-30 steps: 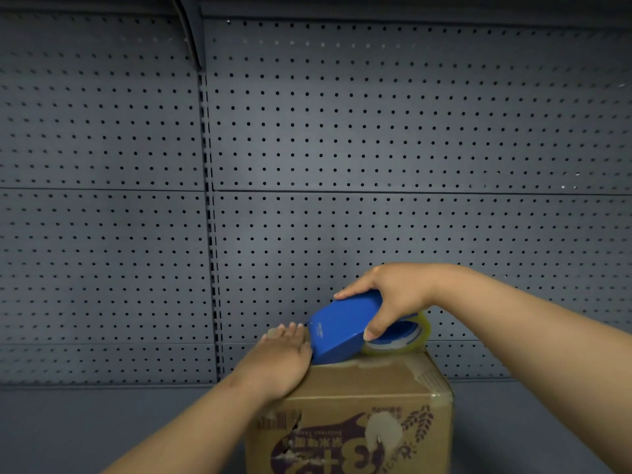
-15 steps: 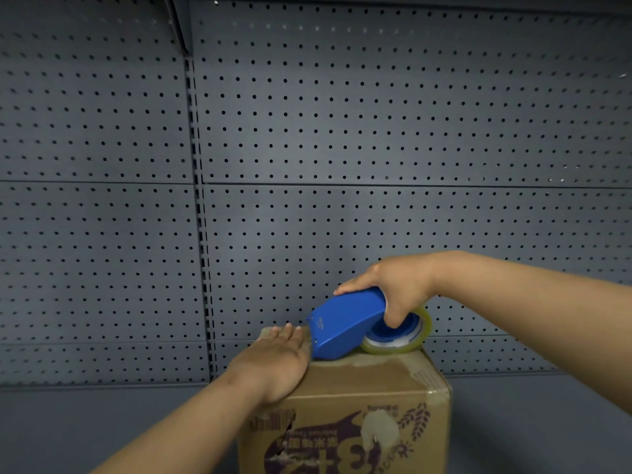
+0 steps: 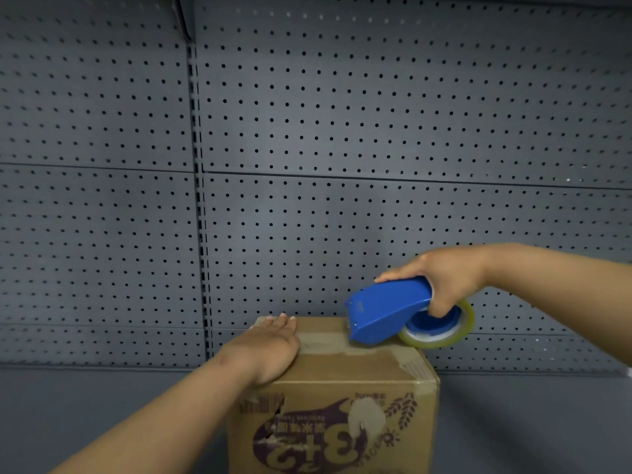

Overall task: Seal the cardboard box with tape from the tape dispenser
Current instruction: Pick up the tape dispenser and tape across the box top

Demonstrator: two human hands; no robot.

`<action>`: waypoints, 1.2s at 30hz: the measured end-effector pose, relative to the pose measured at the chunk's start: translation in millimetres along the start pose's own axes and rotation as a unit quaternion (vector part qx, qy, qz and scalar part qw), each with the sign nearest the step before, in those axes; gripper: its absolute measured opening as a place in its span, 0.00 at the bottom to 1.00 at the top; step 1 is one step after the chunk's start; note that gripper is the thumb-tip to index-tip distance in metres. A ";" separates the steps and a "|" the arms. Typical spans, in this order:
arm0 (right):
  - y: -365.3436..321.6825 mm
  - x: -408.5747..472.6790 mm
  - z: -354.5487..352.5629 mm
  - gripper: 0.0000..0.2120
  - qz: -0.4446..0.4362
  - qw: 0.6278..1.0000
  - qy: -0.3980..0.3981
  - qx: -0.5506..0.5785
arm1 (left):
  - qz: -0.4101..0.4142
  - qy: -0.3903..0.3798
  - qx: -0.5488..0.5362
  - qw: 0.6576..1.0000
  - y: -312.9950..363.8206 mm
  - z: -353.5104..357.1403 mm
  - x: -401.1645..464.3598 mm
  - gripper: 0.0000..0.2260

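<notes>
Right hand (image 3: 444,282), fingers wrapped round the light, rigid blue tape dispenser (image 3: 386,311) near the cardboard box (image 3: 342,374) top's right edge, while flat, open left hand (image 3: 270,350) steadies the crushable lid

The blue plastic tape dispenser (image 3: 388,311), gripped by the right hand (image 3: 441,280), is now drawn away to the right across the top of the brown cardboard box (image 3: 345,374). A gap is opened between its nose and the left hand (image 3: 270,347), which were touching earlier. A strip of clear tape (image 3: 323,342) is now exposed along the top between them.
</notes>
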State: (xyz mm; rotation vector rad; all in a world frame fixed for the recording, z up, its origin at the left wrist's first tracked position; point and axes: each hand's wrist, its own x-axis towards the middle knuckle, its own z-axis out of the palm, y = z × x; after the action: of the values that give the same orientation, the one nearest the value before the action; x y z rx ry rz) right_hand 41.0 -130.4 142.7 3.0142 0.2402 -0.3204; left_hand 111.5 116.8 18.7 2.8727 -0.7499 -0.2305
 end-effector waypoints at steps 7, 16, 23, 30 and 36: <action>25.1 -13.2 5.2 0.38 0.011 1.000 0.002 0.015 | -0.004 0.001 0.022 1.000 0.7 -0.9 -3.9 0.23; 21.6 1.5 12.8 0.35 0.007 1.000 -0.022 0.010 | -0.068 0.022 0.178 0.981 17.6 -4.1 -6.6 0.26; 18.4 6.0 5.5 0.35 -0.001 1.000 -0.028 0.003 | 0.086 0.027 0.024 0.996 74.4 1.9 5.1 0.23; 24.2 2.3 12.0 0.35 -0.003 0.999 -0.033 0.025 | 0.075 -0.019 0.017 0.997 70.2 13.6 12.0 0.23; 44.3 -4.3 24.0 0.37 -0.016 0.999 -0.013 0.049 | 0.071 -0.019 0.019 0.997 71.0 14.4 10.8 0.23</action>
State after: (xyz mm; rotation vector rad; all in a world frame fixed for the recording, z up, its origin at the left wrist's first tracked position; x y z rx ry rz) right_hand 39.4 -177.3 124.0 3.1022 0.2779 -0.3854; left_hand 84.6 48.6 17.4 2.8423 -0.9706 -0.2553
